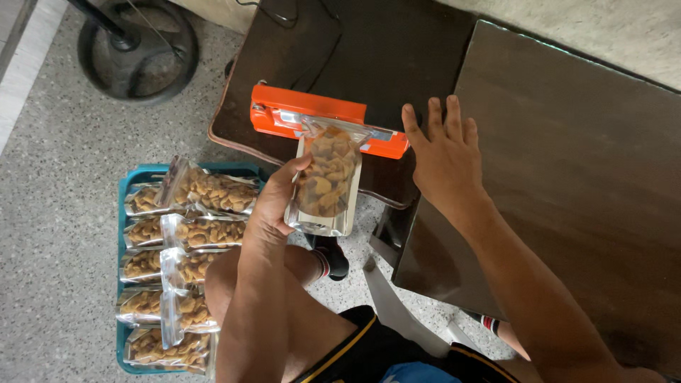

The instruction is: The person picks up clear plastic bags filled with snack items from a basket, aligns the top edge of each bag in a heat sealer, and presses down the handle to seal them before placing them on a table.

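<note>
Left fingers closed round pouch; right fingers spread flat, empty, beside sealer. Judged light, slippery, crushable; best gripped at side edges

Bright orange sealer on dark brown counter. In front of sealer, clear pouch with silver edges, golden-brown nuts inside. Left of sealer, teal tray on grey speckled floor.
</note>
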